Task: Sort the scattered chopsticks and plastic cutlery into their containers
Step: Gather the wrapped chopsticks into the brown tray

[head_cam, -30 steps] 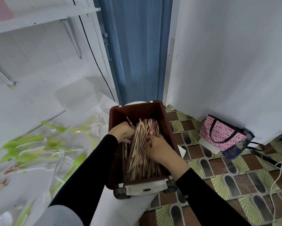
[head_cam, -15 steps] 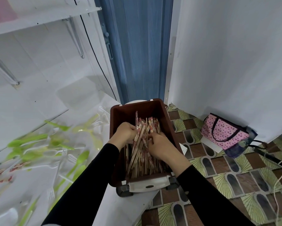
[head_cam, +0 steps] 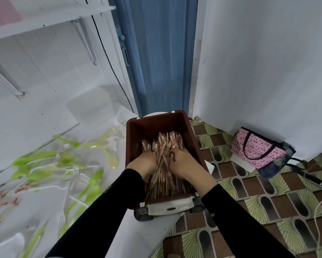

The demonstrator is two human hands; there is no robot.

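Your right hand (head_cam: 184, 163) curls its fingers round the chopsticks (head_cam: 165, 142) in the brown bin (head_cam: 156, 121); left hand (head_cam: 144, 162) fingers are buried there (can't tell grip). Green spoons (head_cam: 35, 158), white forks (head_cam: 76, 171) and stray chopsticks (head_cam: 4, 197) lie unsorted on the counter (head_cam: 147, 236).

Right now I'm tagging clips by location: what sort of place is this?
Likely a small eatery's prep corner, though possibly a home kitchen: a brown bin packed with wrapped chopsticks, disposable forks and spoons strewn on a white counter.

Brown bin (head_cam: 156, 125), pink dotted bag (head_cam: 258, 149), grn spoons (head_cam: 96, 178)
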